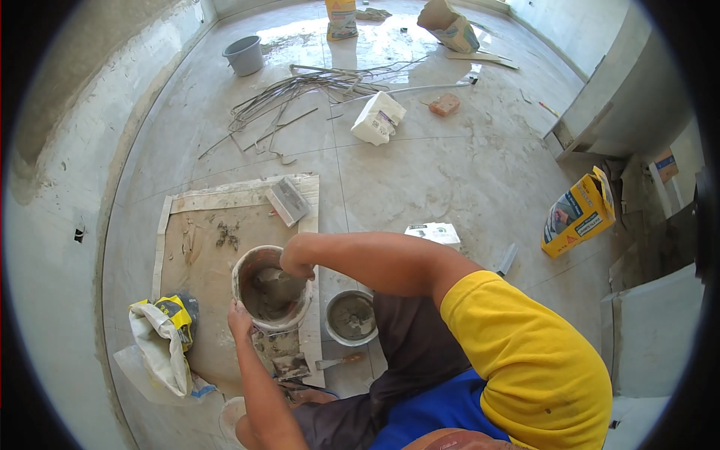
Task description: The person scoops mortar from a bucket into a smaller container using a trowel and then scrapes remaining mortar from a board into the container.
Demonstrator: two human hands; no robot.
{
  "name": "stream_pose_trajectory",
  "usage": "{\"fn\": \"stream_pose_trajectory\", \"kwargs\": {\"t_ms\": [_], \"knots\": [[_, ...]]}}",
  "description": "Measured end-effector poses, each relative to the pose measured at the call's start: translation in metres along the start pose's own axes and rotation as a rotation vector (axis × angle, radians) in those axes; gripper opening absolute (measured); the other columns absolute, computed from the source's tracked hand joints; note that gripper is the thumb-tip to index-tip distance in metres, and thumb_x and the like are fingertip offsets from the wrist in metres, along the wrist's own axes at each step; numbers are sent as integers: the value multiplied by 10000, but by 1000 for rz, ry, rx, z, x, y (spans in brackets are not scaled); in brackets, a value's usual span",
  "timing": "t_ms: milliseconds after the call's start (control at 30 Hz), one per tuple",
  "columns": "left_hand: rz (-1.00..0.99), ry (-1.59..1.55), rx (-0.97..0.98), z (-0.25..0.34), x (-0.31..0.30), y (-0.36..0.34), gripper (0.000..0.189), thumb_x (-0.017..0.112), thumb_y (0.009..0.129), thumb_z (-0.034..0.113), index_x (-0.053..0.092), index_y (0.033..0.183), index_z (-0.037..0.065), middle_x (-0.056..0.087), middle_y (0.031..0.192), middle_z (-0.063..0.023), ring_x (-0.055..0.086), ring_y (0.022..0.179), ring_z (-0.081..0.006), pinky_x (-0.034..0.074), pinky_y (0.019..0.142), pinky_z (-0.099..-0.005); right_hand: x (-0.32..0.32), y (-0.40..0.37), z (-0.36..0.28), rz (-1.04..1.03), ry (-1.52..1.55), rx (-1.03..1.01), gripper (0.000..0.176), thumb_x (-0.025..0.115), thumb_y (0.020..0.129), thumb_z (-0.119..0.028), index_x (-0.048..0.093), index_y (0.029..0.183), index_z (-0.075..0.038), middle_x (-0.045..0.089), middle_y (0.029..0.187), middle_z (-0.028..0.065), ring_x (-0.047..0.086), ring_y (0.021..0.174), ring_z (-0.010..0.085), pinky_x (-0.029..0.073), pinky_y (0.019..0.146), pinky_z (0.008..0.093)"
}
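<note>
My left hand [240, 321] is closed on the near-left rim of a bucket [301, 318] that stands on a dirty board. Grey wet mortar [262, 302] lies inside the bucket. Over the far-right rim reaches my right hand [298, 255], its fingers closed round a handle that they mostly hide. Below it a mortar-coated trowel [280, 285] dips into the mix. Just right of the bucket stands a smaller metal bowl [330, 324] with grey, watery contents. A brush-like tool with a wooden handle [343, 360] lies in front of the bowl.
An opened white sack [154, 341] slumps left of the bucket. A grey rectangular block [288, 201] rests on the board [199, 214]. Farther off are wire rods [300, 90], a white package [378, 118] and a grey bucket [244, 55]. A yellow bag [576, 215] stands at right.
</note>
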State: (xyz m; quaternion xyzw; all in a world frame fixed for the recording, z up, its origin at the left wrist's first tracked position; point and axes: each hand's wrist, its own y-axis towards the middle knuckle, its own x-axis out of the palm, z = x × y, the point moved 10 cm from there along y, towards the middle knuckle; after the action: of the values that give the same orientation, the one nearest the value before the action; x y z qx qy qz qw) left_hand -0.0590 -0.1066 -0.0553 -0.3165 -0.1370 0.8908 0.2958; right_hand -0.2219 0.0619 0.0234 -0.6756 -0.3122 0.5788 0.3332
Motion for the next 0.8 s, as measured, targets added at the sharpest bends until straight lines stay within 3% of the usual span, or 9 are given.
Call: {"fn": "stream_pose_trajectory", "kwargs": {"t_ms": [233,433,567,633,800], "knots": [[-75,-51,46,-11,5,13,361,388,945,203,449,1262,39,587,990,-171,617,723,-266,516,499,-374,-3,3,-1,41,46,-30,290,758,703,-240,701,941,-85,670,961,88,631,880,252,491,759,395],[-70,-58,12,-11,5,10,395,379,942,218,417,1308,76,578,1032,-174,610,776,-288,522,517,-402,-4,20,12,26,243,41,284,748,563,-119,723,844,-148,679,885,94,647,766,259,488,644,416],[-30,32,9,-12,0,14,440,384,940,248,385,1361,121,575,1086,-162,610,811,-290,528,516,-402,-9,11,13,113,283,92,302,753,532,-99,728,826,-165,682,887,90,650,764,260,487,633,410],[-38,34,-2,-3,0,5,428,385,940,246,399,1349,122,578,1083,-152,611,807,-283,526,515,-396,-7,8,11,102,267,81,250,789,535,-110,727,776,-131,682,897,89,643,804,268,489,709,411],[-52,69,19,0,2,9,391,379,944,236,440,1313,120,584,1077,-135,610,793,-261,525,523,-376,-8,0,17,134,304,108,256,780,502,-91,727,744,-155,687,848,75,649,757,255,495,674,394]]}}
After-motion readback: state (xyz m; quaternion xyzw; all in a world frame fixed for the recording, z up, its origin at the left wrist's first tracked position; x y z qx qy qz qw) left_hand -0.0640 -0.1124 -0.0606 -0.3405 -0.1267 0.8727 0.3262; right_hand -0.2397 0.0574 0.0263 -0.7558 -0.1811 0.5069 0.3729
